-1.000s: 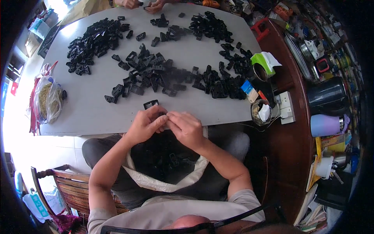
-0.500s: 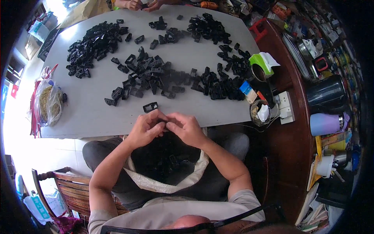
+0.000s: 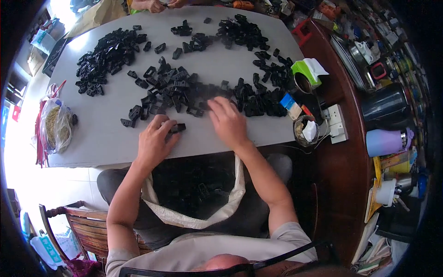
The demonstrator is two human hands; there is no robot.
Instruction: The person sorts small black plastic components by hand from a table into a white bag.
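From where I stand, the seated person has both hands out over the pale tabletop (image 3: 124,145). The left hand (image 3: 156,140) is partly open, thumb and forefinger crooked around one small black piece (image 3: 179,128) lying near the edge; I can't tell whether they grip it or only touch it. The right hand (image 3: 228,122) has its fingers loosely bent and a little spread, their tips at the near side of the middle heap of black pieces (image 3: 168,85). Whether it has hold of one, I can't make out.

The step in hand looks to me like picking up pieces. What the next move calls for, I'd judge, is a firm pinch on the left and singling out one piece from the crowded heap on the right.

On the lap, between the forearms, a white sack (image 3: 173,217) gapes open with more dark pieces (image 3: 203,190) inside.
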